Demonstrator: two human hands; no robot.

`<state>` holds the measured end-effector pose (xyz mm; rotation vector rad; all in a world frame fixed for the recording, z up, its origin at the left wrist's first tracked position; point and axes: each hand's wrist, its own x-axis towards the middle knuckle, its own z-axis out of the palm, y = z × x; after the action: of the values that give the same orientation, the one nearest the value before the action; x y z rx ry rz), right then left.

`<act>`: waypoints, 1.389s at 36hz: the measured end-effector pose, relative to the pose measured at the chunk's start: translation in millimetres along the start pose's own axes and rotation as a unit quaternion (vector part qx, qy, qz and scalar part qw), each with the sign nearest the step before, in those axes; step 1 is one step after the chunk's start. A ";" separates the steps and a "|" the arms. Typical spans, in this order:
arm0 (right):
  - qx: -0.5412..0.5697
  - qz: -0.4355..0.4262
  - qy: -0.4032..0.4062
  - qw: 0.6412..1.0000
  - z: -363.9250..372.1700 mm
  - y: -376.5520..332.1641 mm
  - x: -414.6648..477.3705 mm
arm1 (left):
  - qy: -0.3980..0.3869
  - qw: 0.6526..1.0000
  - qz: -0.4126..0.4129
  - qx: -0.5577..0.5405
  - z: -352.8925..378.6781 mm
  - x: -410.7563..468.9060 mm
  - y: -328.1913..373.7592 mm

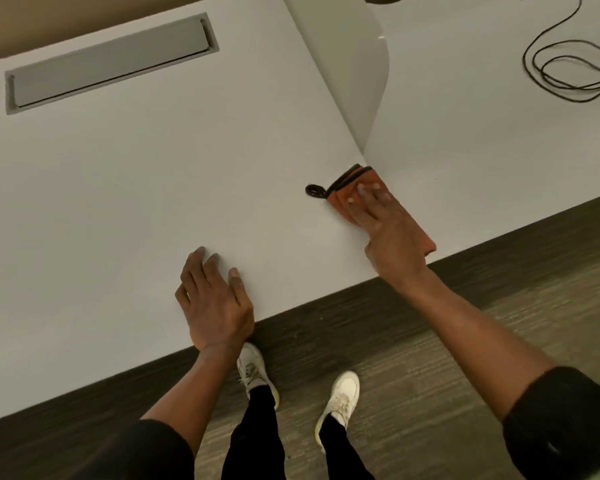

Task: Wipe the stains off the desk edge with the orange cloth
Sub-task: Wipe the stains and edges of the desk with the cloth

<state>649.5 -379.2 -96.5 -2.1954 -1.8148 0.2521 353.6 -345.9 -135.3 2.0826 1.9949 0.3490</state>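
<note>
The orange cloth (343, 190), folded, with a dark trim and a black hanging loop, lies on the white desk (136, 188) near its front edge, just below the low divider panel. My right hand (385, 230) lies flat on top of the cloth, fingers stretched out and pressing it to the desktop; much of the cloth is hidden under the palm. My left hand (213, 303) rests flat on the desk at the front edge, fingers spread, holding nothing. No stains are distinguishable on the desk at this size.
A grey cable-tray lid (111, 64) is set into the desk at the back left. A white divider panel (347, 64) stands between two desk sections. A coiled black cable (568, 67) lies at the back right. Dark floor and my white shoes (257, 372) are below the edge.
</note>
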 end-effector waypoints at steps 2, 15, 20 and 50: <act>0.014 -0.003 -0.006 1.000 -1.3 3.4 9.3 | 0.000 1.000 0.001 0.000 0.2 0.1 0.3; 0.121 0.015 0.037 0.992 29.8 -51.6 -96.2 | 0.002 1.000 0.005 0.001 2.2 -1.4 -1.1; 0.109 -0.123 -0.028 0.986 46.2 -114.6 -96.0 | -0.001 1.000 -0.002 0.002 -0.3 -0.6 0.7; 0.042 -0.003 0.007 0.999 20.5 -40.0 51.9 | 0.016 1.000 0.014 -0.008 3.1 -2.6 -2.8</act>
<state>616.1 -319.4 -100.6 -2.1291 -1.7698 0.3044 351.9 -348.3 -139.3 2.1093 1.9760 0.4045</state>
